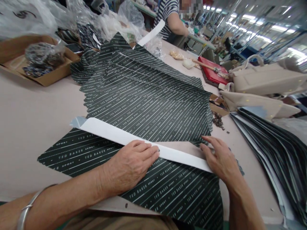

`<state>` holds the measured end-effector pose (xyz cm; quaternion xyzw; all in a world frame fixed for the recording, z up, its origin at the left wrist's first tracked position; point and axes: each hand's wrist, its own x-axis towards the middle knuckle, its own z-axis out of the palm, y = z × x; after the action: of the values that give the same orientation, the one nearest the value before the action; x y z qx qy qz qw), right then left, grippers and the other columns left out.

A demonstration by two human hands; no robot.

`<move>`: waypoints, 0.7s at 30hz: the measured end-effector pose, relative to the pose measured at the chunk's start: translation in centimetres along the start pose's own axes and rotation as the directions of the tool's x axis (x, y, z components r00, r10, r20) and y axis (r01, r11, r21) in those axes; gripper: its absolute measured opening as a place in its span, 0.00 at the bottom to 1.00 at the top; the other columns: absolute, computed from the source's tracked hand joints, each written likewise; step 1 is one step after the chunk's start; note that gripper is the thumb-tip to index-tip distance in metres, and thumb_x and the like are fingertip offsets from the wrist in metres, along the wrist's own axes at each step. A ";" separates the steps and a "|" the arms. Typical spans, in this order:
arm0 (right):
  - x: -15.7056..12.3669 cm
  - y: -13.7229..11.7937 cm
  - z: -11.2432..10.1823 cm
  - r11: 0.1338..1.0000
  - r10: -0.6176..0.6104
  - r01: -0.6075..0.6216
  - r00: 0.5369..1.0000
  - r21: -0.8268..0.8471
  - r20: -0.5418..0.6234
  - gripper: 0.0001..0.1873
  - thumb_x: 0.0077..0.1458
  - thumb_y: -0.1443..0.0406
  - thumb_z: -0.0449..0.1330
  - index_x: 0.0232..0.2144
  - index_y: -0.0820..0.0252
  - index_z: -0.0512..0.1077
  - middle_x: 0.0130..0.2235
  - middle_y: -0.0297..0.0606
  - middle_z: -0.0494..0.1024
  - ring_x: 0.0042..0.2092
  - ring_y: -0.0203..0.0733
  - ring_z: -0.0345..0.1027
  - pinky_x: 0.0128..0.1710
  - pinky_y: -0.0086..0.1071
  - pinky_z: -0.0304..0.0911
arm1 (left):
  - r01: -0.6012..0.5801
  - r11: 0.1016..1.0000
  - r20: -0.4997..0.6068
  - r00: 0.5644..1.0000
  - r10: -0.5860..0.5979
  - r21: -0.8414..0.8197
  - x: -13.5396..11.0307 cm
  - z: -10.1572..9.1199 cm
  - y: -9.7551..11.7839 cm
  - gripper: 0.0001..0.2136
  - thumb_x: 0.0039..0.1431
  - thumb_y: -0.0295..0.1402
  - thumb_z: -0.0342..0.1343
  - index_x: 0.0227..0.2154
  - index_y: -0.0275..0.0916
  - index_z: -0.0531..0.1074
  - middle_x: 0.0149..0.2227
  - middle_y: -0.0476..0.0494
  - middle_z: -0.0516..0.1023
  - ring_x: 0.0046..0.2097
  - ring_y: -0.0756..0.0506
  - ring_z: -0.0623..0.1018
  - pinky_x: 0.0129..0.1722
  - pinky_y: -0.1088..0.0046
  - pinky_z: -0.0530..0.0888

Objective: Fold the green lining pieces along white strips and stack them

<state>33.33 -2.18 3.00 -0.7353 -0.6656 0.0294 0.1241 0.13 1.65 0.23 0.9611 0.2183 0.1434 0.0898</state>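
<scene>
A long white strip (105,128) with a rounded left end lies slantwise across dark fabric (144,105) printed with pale stripes and "TED BAKER SPORT" lettering. My left hand (131,163) is closed over the middle of the strip, fingers together and pressing it down. A tiny dark metallic spot shows by its fingertips. Near the strip's right end, my right hand (218,156) has thumb and forefinger on either side of the dark fabric's edge. A grey-blue piece (78,122) sticks out beyond the strip's left end.
A cardboard box (52,78) with plastic-wrapped items stands at the left. At the right are a stack of dark sheets (271,143), beige bags (263,80) and a red item (213,72). Another person (165,19) stands across the table (31,115).
</scene>
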 end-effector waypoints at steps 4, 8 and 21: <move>-1.3 5.0 0.9 0.997 -0.066 0.068 0.996 -0.029 0.062 0.20 0.61 0.55 0.53 0.46 0.62 0.75 0.53 0.54 0.77 0.57 0.59 0.67 0.59 0.55 0.60 | -0.003 1.000 0.072 0.997 0.003 0.000 0.7 -0.9 -0.1 0.14 0.68 0.28 0.50 0.55 0.37 0.67 0.55 0.45 0.74 0.50 0.42 0.73 0.48 0.59 0.70; -1.4 4.5 0.0 0.994 0.072 -0.067 0.996 0.087 -0.057 0.15 0.59 0.55 0.56 0.40 0.58 0.75 0.44 0.49 0.80 0.47 0.56 0.73 0.53 0.53 0.64 | -0.001 1.000 0.057 0.998 0.002 -0.013 0.8 -0.9 -0.3 0.12 0.69 0.29 0.49 0.53 0.39 0.68 0.54 0.46 0.75 0.50 0.43 0.73 0.48 0.60 0.69; 0.3 -11.0 0.9 -0.489 0.496 0.085 0.846 0.868 0.196 0.28 0.56 0.56 0.65 0.17 0.56 0.51 0.15 0.19 0.48 0.16 0.29 0.46 0.21 0.27 0.60 | 0.016 0.997 -0.041 0.999 -0.019 -0.069 -0.1 0.3 -0.3 0.14 0.70 0.30 0.49 0.56 0.39 0.67 0.58 0.50 0.73 0.54 0.43 0.71 0.54 0.60 0.67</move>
<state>22.54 -0.81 4.65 -0.3944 -0.1105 0.4689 0.7825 -0.01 1.84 -0.20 0.9523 0.2234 0.1702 0.1195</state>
